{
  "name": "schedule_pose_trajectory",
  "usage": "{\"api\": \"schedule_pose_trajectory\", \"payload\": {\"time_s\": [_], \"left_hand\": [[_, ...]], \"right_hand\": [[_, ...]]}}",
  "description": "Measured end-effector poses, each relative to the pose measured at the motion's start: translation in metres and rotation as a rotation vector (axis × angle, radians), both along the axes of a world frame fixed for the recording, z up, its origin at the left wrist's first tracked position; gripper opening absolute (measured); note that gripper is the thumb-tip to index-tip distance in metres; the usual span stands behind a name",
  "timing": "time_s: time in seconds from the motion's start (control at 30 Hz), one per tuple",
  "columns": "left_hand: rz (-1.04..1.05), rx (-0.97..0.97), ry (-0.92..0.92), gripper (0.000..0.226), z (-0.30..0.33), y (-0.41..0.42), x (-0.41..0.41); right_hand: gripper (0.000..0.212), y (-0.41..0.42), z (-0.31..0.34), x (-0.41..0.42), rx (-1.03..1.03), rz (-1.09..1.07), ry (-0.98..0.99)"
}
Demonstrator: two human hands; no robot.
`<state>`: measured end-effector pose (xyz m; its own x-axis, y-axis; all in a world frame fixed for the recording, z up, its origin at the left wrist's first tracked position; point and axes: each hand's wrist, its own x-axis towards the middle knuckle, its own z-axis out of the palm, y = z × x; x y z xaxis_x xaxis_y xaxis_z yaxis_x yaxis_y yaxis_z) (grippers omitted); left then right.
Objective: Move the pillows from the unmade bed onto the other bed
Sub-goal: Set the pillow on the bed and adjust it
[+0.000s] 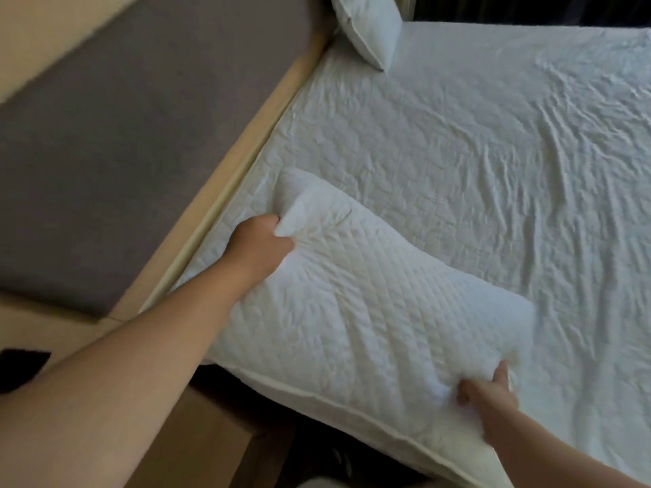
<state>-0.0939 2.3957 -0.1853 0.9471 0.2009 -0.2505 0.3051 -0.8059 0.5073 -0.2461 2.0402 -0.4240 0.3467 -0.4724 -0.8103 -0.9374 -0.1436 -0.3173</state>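
A white quilted pillow (352,304) lies at the near left corner of a bed with a wrinkled white sheet (493,170). My left hand (260,241) grips the pillow's far left corner, fingers curled into the fabric. At the near right edge of the pillow my right hand (489,389) pinches it, thumb on top. A second white pillow (370,26) leans at the far left corner of the bed, against the headboard.
A beige-framed headboard with a grey padded panel (134,135) runs along the bed's left side. Below the pillow's near edge are a brown surface (211,434) and dark floor. A black object (21,368) sits at the left edge.
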Motion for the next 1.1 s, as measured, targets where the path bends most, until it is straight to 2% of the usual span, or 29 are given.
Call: {"api": "schedule_pose_trajectory", "payload": {"time_s": [0.07, 0.17, 0.2, 0.27, 0.37, 0.47, 0.53, 0.57, 0.67, 0.77, 0.93, 1.1], "left_hand": [[-0.019, 0.034, -0.051, 0.013, 0.036, 0.001, 0.000], [0.026, 0.052, -0.124, 0.015, 0.087, 0.022, 0.003], [0.038, 0.058, -0.151, 0.017, 0.101, 0.031, 0.004], [0.043, 0.072, -0.189, 0.020, 0.122, 0.056, 0.009], [0.052, 0.117, -0.206, 0.018, 0.144, 0.099, 0.022], [0.054, 0.192, -0.209, 0.017, 0.161, 0.147, 0.039], [0.044, 0.271, -0.197, 0.014, 0.169, 0.180, 0.049], [0.037, 0.317, -0.195, 0.020, 0.171, 0.198, 0.053], [0.028, 0.413, -0.179, 0.024, 0.167, 0.252, 0.064], [0.027, 0.471, -0.130, 0.043, 0.155, 0.296, 0.063], [-0.041, 0.469, -0.310, 0.029, 0.153, 0.327, 0.061], [-0.123, 0.510, -0.436, 0.025, 0.165, 0.334, 0.064]], "right_hand": [[0.119, 0.021, 0.010, 0.000, 0.072, -0.030, -0.031], [0.077, 0.080, 0.045, 0.016, 0.223, -0.041, -0.127], [0.071, 0.101, 0.052, 0.026, 0.273, -0.027, -0.156], [0.073, 0.148, 0.064, 0.046, 0.345, 0.037, -0.198], [0.091, 0.218, 0.071, 0.076, 0.457, 0.114, -0.233], [0.089, 0.286, 0.091, 0.102, 0.538, 0.180, -0.231], [0.096, 0.326, 0.102, 0.114, 0.587, 0.236, -0.222], [0.099, 0.346, 0.104, 0.120, 0.599, 0.254, -0.221], [0.104, 0.398, 0.105, 0.134, 0.562, 0.320, -0.230], [0.110, 0.440, 0.099, 0.141, 0.540, 0.347, -0.196], [0.118, 0.478, 0.104, 0.146, 0.484, 0.368, -0.153], [0.108, 0.505, 0.110, 0.153, 0.451, 0.408, -0.173]]}}
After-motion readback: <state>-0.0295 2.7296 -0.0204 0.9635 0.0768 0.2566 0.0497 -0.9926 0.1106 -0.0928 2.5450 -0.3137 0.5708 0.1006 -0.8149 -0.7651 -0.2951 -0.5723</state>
